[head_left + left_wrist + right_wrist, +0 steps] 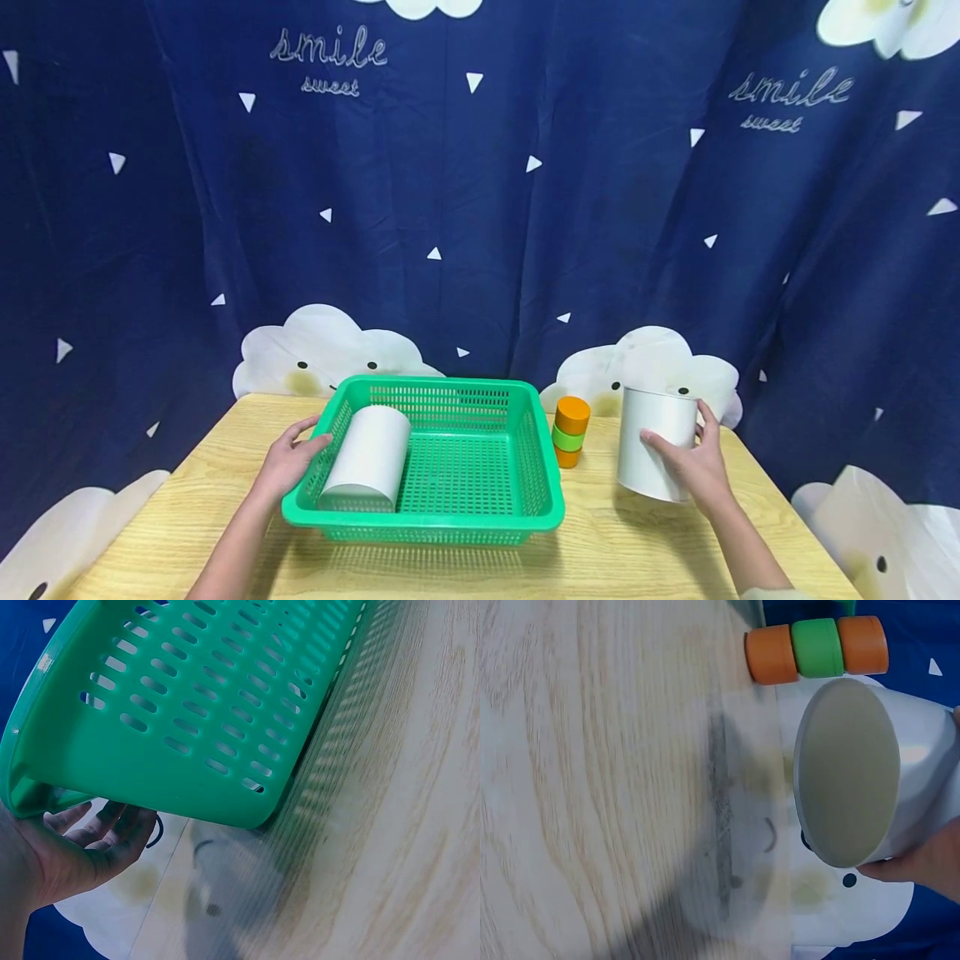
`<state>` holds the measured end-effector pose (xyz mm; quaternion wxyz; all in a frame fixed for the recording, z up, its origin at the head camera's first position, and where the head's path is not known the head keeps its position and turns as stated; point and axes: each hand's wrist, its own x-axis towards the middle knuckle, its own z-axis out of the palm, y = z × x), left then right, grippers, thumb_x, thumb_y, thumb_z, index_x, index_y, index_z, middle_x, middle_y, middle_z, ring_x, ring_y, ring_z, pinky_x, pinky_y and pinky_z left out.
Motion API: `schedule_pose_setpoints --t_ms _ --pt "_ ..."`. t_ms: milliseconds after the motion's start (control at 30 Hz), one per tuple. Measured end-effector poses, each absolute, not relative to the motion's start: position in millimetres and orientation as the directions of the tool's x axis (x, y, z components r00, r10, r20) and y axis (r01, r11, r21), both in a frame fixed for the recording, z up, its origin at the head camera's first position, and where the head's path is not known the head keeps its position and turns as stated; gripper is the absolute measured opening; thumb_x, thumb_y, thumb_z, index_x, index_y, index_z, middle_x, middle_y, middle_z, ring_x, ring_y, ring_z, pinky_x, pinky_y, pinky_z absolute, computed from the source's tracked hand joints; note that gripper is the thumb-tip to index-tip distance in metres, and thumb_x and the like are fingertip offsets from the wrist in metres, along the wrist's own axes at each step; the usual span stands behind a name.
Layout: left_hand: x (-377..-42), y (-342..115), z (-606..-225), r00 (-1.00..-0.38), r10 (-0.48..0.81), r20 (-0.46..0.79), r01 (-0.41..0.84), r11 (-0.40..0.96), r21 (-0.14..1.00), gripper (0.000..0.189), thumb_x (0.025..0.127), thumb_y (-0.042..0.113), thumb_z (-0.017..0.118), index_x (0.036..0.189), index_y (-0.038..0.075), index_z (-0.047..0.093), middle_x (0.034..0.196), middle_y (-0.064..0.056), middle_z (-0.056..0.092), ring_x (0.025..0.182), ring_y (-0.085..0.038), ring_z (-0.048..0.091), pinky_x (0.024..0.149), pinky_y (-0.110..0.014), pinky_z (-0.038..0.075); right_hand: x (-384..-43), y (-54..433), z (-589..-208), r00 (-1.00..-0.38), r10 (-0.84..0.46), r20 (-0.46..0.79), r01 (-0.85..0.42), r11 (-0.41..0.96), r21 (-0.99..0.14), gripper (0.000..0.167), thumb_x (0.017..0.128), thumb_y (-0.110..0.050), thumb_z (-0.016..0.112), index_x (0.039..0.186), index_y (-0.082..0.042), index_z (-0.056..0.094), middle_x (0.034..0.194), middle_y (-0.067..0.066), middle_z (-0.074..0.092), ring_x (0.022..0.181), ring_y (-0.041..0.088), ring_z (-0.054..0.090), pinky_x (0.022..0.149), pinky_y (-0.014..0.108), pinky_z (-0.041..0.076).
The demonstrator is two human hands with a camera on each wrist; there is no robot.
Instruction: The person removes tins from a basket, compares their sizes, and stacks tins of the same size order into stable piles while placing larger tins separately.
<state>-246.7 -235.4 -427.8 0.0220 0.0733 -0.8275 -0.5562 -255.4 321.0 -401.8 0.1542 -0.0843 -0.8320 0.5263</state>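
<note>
My left hand [292,462] grips the left rim of a green plastic basket [551,492], thumb on top. In the left wrist view its fingers [124,829] curl beneath the rim, beside the slotted wall. A white cylinder [375,454] lies on its side at the left inside the basket. On the right, my right hand [701,467] holds a second white cylinder [656,446], thumb across the near side and fingers round the far side. That cylinder is raised over the table, slightly tilted, and its round pale end [847,776] shows in the right wrist view.
Between the basket and the raised cylinder stands a stack of short round pieces, orange, green and orange [570,433]. All this is on a light wooden table [600,558]. Behind it hangs a dark blue curtain [450,192] with white clouds and triangles.
</note>
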Motion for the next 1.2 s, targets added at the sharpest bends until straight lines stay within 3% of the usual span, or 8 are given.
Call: schedule_pose_setpoints --t_ms 400,1200 --pt "-247.7 -234.4 -427.8 -0.988 -0.147 -0.037 -0.087 0.349 0.933 0.060 0.095 0.033 0.051 0.143 0.004 0.030 0.125 -0.032 0.052 0.088 -0.021 0.064 0.072 -0.033 0.054 -266.5 307.5 -415.3 -0.884 0.388 0.260 -0.049 0.476 -0.878 0.113 0.074 -0.029 0.079 0.151 -0.022 -0.004 0.144 0.029 0.026 0.124 0.042 0.036 0.099 0.054 0.033" --pt "-246.9 -234.6 -427.4 -0.987 -0.155 -0.052 -0.104 0.354 0.929 0.061 0.094 0.036 0.051 0.143 0.004 0.031 0.128 -0.032 0.050 0.092 -0.022 0.063 0.073 -0.033 0.054 -288.0 286.2 -442.5 -0.757 0.538 0.370 -0.189 0.362 -0.913 0.111 0.069 -0.016 0.082 0.150 -0.024 0.007 0.144 0.020 0.027 0.124 0.036 0.034 0.105 0.054 0.029"
